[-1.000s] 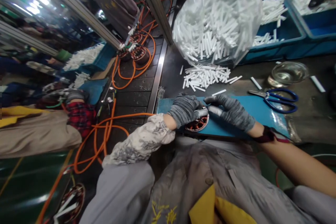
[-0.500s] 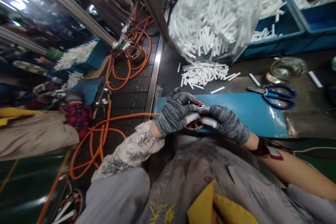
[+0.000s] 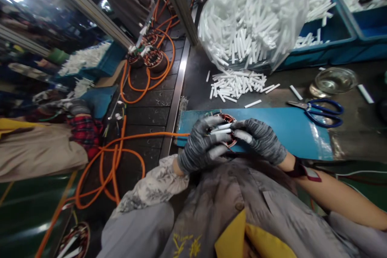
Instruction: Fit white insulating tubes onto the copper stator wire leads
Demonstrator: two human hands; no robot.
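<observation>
A ring-shaped copper-wound motor stator lies on a blue mat, partly covered by my hands. White tubes lie across its top, between my two gloved hands. My left hand curls around the left side of the stator, its fingers closed about the left ends of the tubes. At the right ends of the tubes, my right hand pinches with thumb and fingertips. Both hands wear grey knit gloves with pale fingertips. The wires under the fingers are hidden.
Behind the mat lies a pile of white tubes below a clear bag of more tubes. Blue-handled scissors and a glass bowl stand right. Orange hoses loop at left, near stators and a co-worker's gloved hand.
My left hand has turned and shifted slightly down, its fingers spreading off the stator's top. The white tubes and more of the copper winding now show between my hands.
</observation>
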